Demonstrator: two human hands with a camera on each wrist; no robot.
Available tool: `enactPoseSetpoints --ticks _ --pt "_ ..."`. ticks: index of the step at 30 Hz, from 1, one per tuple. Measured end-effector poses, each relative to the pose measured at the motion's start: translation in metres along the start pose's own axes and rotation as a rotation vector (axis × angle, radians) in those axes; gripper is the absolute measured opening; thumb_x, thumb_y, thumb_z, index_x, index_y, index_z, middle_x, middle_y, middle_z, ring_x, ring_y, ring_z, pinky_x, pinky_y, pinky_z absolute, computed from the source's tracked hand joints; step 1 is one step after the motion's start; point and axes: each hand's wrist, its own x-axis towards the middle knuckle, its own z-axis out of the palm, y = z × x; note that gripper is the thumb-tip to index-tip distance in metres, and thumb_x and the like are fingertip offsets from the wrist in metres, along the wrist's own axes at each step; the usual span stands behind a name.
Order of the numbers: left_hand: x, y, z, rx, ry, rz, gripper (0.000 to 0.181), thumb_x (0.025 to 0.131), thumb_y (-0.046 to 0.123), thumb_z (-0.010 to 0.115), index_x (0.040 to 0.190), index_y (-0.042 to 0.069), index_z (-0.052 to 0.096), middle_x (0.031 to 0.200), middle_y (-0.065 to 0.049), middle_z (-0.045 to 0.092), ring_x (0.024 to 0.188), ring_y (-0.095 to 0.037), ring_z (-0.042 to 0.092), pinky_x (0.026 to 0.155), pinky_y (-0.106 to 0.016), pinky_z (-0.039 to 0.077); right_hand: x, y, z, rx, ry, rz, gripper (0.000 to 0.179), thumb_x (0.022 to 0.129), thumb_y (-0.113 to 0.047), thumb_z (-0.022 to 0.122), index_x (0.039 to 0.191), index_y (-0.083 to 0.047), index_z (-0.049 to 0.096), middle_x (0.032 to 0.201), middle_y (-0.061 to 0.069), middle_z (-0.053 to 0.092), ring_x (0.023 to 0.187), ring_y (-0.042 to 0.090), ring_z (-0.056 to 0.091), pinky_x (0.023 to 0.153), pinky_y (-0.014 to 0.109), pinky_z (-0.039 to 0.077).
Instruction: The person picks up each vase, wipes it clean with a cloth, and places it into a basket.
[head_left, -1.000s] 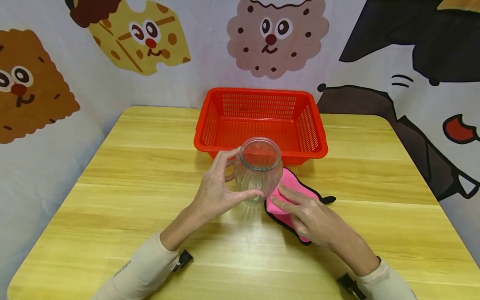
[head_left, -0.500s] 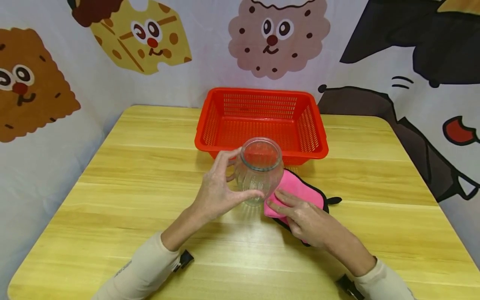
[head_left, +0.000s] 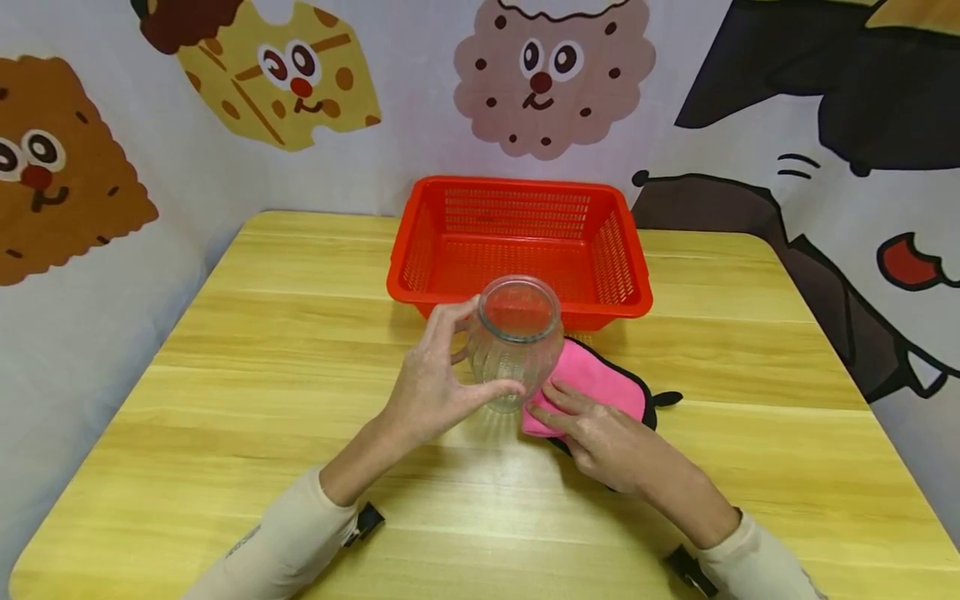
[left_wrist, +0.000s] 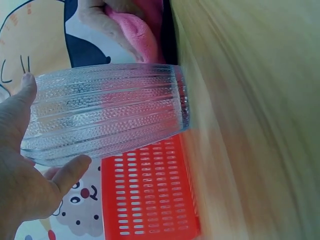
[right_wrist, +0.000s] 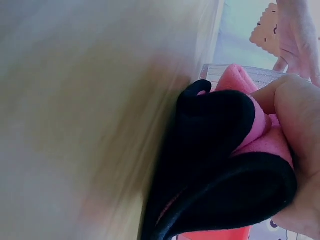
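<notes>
A clear ribbed glass jar (head_left: pixel 517 358) stands upright on the table, its round mouth facing up. My left hand (head_left: pixel 435 379) grips it from the left, the thumb across the near side and the fingers round the far side. My right hand (head_left: pixel 611 446) holds a pink cloth (head_left: pixel 600 379) with black edging against the jar's lower right side. In the right wrist view the cloth (right_wrist: pixel 240 135) is bunched in folds under the fingers, and part of it lies on the table. The left wrist view shows the jar's bumpy glass wall (left_wrist: pixel 105 110).
Just behind the jar sits a red plastic basket (head_left: pixel 600 311) with slotted walls and nothing visible in it. The wooden table (head_left: pixel 300 333) has its back edge against a cartoon-printed cloth backdrop (head_left: pixel 412 83).
The right hand has slid slightly left and toward me along the jar with the cloth, whose lower part has folded under. The left hand and jar stay in place.
</notes>
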Motion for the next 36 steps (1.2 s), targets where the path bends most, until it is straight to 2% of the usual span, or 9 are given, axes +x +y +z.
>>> enactPoseSetpoints --ticks 6,9,13,16,22,25,28,32,36 --pt "-0.004 0.000 0.001 -0.016 0.003 -0.062 0.098 0.071 0.032 0.096 0.149 0.016 0.038 0.139 -0.003 0.047 0.124 -0.017 0.052 0.093 -0.034 0.056 -0.002 0.000 -0.006 0.022 -0.020 0.014 0.052 0.094 -0.001 0.066 0.145 -0.008 0.058 0.153 0.020 0.044 0.137 0.035 0.047 0.088 0.043 0.058" --pt "-0.006 0.000 0.001 -0.023 -0.020 -0.097 0.099 0.076 0.037 0.092 0.154 0.021 0.033 0.146 0.000 0.042 0.131 -0.017 0.046 0.103 -0.047 0.048 -0.006 0.000 -0.015 0.050 0.019 0.002 0.055 0.092 0.003 0.066 0.145 -0.004 0.056 0.150 0.019 0.049 0.132 0.035 0.052 0.087 0.043 0.058" --pt "-0.008 -0.001 -0.003 -0.095 -0.054 -0.119 0.103 0.083 0.030 0.086 0.161 0.028 0.020 0.160 0.004 0.029 0.145 -0.019 0.031 0.112 -0.061 0.033 -0.012 0.001 -0.032 0.089 0.200 0.010 0.058 0.087 0.008 0.062 0.144 -0.003 0.056 0.136 0.015 0.061 0.106 0.024 0.065 0.083 0.041 0.059" --pt "-0.007 -0.001 -0.008 -0.184 -0.080 -0.104 0.103 0.087 0.017 0.080 0.164 0.030 0.013 0.165 0.009 0.020 0.150 -0.020 0.023 0.116 -0.059 0.028 -0.016 -0.002 -0.047 0.109 0.352 0.056 0.059 0.085 0.009 0.059 0.142 -0.005 0.057 0.124 0.011 0.067 0.087 0.016 0.060 0.072 0.032 0.056" --pt "-0.007 -0.002 -0.010 -0.292 -0.149 -0.058 0.098 0.089 0.004 0.073 0.165 0.023 0.014 0.167 0.008 0.017 0.151 -0.018 0.021 0.119 -0.048 0.028 -0.018 -0.013 -0.067 0.127 0.576 0.076 0.053 0.084 0.008 0.054 0.137 0.002 0.061 0.115 0.013 0.069 0.076 0.016 0.059 0.068 0.013 0.050" --pt "-0.007 -0.003 -0.010 -0.329 -0.169 -0.066 0.093 0.092 0.005 0.072 0.164 0.024 0.018 0.167 0.006 0.019 0.150 -0.018 0.022 0.119 -0.046 0.028 -0.012 -0.015 -0.070 0.130 0.693 0.018 0.047 0.088 0.000 0.051 0.133 0.006 0.063 0.118 0.015 0.070 0.079 0.018 0.061 0.078 0.011 0.051" --pt "-0.006 -0.004 -0.009 -0.351 -0.176 -0.078 0.089 0.093 0.007 0.072 0.164 0.026 0.021 0.166 0.006 0.021 0.149 -0.019 0.025 0.118 -0.045 0.030 -0.005 -0.018 -0.071 0.131 0.766 -0.070 0.043 0.097 -0.011 0.047 0.132 0.010 0.062 0.126 0.019 0.067 0.101 0.018 0.067 0.095 0.017 0.049" --pt "-0.005 -0.004 -0.010 -0.357 -0.168 -0.076 0.087 0.093 0.009 0.074 0.163 0.026 0.025 0.164 0.005 0.026 0.147 -0.020 0.029 0.115 -0.046 0.035 0.002 -0.023 -0.064 0.101 0.732 -0.132 0.048 0.099 -0.015 0.042 0.137 0.010 0.058 0.139 0.021 0.059 0.125 0.025 0.059 0.100 0.020 0.046" --pt "-0.005 -0.004 -0.010 -0.352 -0.147 -0.055 0.087 0.091 0.008 0.077 0.161 0.025 0.030 0.160 0.000 0.034 0.143 -0.020 0.036 0.111 -0.047 0.040 0.004 -0.024 -0.056 0.053 0.664 -0.132 0.051 0.097 -0.013 0.040 0.142 0.006 0.055 0.146 0.019 0.053 0.123 0.034 0.060 0.101 0.018 0.044"
